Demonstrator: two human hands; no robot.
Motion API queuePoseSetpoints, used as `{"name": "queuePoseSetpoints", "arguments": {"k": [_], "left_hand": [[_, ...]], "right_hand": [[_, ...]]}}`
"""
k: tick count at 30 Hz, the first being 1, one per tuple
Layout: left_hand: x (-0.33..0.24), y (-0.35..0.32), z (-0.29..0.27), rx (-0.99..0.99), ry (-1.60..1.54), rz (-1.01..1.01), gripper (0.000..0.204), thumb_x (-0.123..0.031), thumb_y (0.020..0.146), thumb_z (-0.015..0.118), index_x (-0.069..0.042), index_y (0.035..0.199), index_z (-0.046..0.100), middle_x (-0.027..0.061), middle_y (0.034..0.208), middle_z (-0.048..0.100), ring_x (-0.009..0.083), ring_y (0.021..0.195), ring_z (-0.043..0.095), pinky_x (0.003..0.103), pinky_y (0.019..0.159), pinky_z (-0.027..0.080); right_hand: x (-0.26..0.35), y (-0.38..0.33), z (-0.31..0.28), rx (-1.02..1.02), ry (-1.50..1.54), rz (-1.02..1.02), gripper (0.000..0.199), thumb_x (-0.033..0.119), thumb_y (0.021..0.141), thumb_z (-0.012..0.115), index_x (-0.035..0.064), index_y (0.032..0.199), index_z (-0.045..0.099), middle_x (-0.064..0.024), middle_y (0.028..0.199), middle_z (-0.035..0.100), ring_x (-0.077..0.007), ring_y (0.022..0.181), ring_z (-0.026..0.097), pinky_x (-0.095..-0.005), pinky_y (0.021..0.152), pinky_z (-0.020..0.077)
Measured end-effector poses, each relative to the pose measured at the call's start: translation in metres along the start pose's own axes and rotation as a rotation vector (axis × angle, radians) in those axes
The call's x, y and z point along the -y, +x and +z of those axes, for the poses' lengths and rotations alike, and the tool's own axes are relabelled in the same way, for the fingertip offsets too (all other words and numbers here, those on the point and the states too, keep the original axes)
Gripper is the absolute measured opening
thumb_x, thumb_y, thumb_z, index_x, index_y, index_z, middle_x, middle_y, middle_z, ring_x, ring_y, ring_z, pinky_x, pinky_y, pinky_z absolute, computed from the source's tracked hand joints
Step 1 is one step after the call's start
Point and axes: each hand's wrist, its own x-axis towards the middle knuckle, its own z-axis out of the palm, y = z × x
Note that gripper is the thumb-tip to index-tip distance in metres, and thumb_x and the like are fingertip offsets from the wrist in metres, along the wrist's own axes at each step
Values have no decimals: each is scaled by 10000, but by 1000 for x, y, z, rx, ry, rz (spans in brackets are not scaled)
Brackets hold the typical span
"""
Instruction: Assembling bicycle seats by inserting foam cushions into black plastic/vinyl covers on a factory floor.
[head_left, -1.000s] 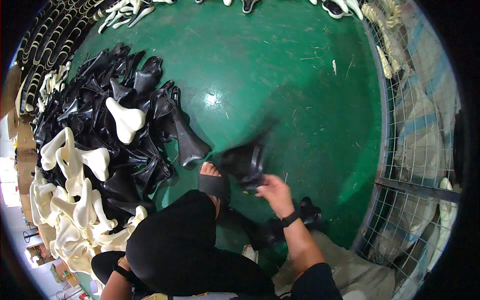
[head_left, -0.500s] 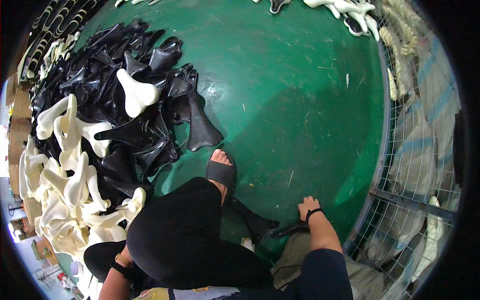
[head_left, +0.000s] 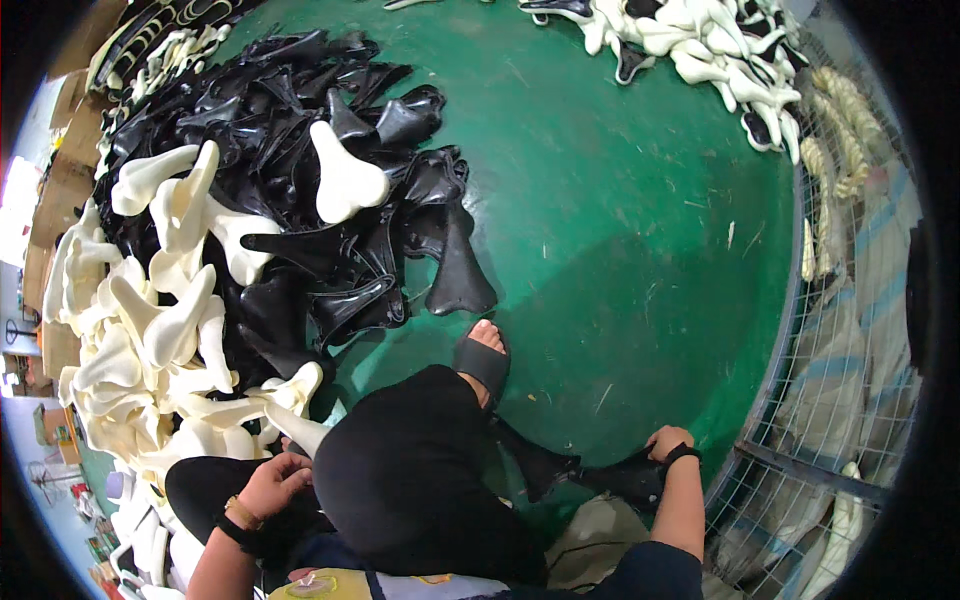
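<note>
My right hand (head_left: 669,442) is closed over the far end of a black, glossy, bicycle-saddle-shaped cover (head_left: 625,480), low over the floor at my right. A second black cover (head_left: 538,462) lies beside it, next to my sandal. My left hand (head_left: 275,487) is by my left thigh with its fingers curled. What they grip, if anything, is hidden. Just above those fingers, the narrow nose of a cream saddle-shaped foam pad (head_left: 297,428) sticks out from behind my raised knee. The rest of that pad is hidden.
A large heap of black covers (head_left: 300,130) spreads at the left, with cream pads (head_left: 180,330) piled nearer me. One white pad (head_left: 345,180) rests on the black heap. More pads (head_left: 720,60) lie far right. A wire-mesh frame (head_left: 780,350) with sacks behind it stands along the right.
The view has shifted, so the scene sits further right. My left hand has come out from beside my knee, and a cream pad's nose now shows there. More of the cover under my right hand shows.
</note>
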Motion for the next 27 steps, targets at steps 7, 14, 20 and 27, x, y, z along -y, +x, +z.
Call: {"name": "queuePoseSetpoints", "arguments": {"k": [7, 14, 20, 27], "left_hand": [[-5, -70, -81, -500, 363, 156, 273, -91, 811, 673, -17, 1066, 612, 128, 978, 645, 280, 879, 637, 344, 796, 505], [86, -101, -120, -856, 371, -34, 313, -193, 916, 560, -30, 1184, 560, 156, 1135, 577, 319, 1053, 550, 381, 958, 413], [84, -96, -104, -988, 368, -30, 320, -219, 936, 526, -11, 1176, 567, 164, 1117, 600, 316, 1076, 547, 378, 974, 401], [90, -94, -100, -1050, 232, 3, 302, -189, 878, 578, -11, 1121, 600, 153, 1092, 602, 296, 1048, 555, 371, 959, 409]], "right_hand": [[36, -31, -104, -389, 173, 46, 248, 205, 696, 753, 198, 944, 747, -100, 958, 702, -319, 954, 645, -417, 838, 519], [179, -48, -191, -966, 865, -511, 210, 114, 813, 654, 71, 1016, 680, -139, 1025, 678, -307, 964, 641, -389, 838, 501], [292, -32, -207, -361, 1304, -1051, 492, 175, 829, 713, 17, 1267, 554, -117, 1235, 608, -218, 1156, 571, -345, 933, 475], [190, 110, -61, -777, 732, 96, 686, 234, 647, 746, 7, 1254, 522, -256, 1119, 621, -433, 1085, 564, -467, 943, 453]]}}
